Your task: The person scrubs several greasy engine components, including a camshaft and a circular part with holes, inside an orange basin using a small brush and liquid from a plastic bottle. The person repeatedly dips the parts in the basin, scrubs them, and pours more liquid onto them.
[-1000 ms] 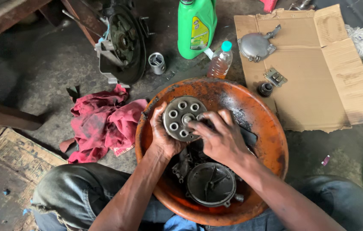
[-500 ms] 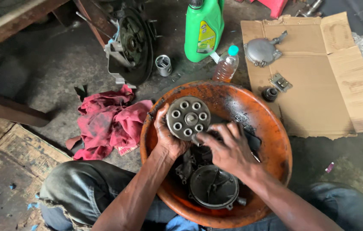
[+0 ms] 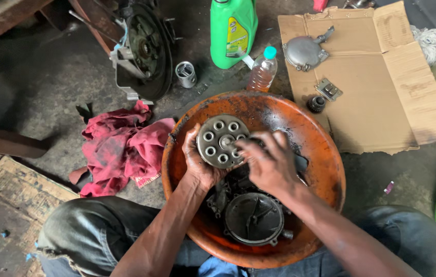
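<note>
A flattened brown cardboard sheet (image 3: 377,87) lies on the grimy concrete floor (image 3: 48,82) at the upper right. On it rest a domed grey metal cover (image 3: 304,52) and a small flat metal plate (image 3: 329,90), with a small dark gear (image 3: 316,104) at its near edge.

The large round orange basin (image 3: 326,169), dirty with black oil, sits between the person's knees. In it lies a round dark engine cover (image 3: 254,219) with other blackened parts just above it, partly hidden by the hands.

Held over the basin's upper half is a round grey metal clutch plate with a ring of holes (image 3: 219,140). The left hand (image 3: 197,161) grips it from its left and lower edge, fingers curled round the rim. The right hand (image 3: 267,161) is half closed, its fingertips pressed on the plate's right edge; whether they pinch something small there cannot be told.

A crumpled red rag (image 3: 120,149) lies on the floor just left of the basin. Beyond it a dark engine casing with a round flywheel housing (image 3: 143,51) stands tilted against wooden planks, and a short metal cylinder sleeve (image 3: 185,74) stands beside it.

A green plastic oil jug (image 3: 233,31) stands upright beyond the basin. Just right of it is a small clear bottle of amber liquid with a blue cap (image 3: 262,72), close to the basin's rim. A white mop head (image 3: 431,43) lies at the cardboard's far right corner.
</note>
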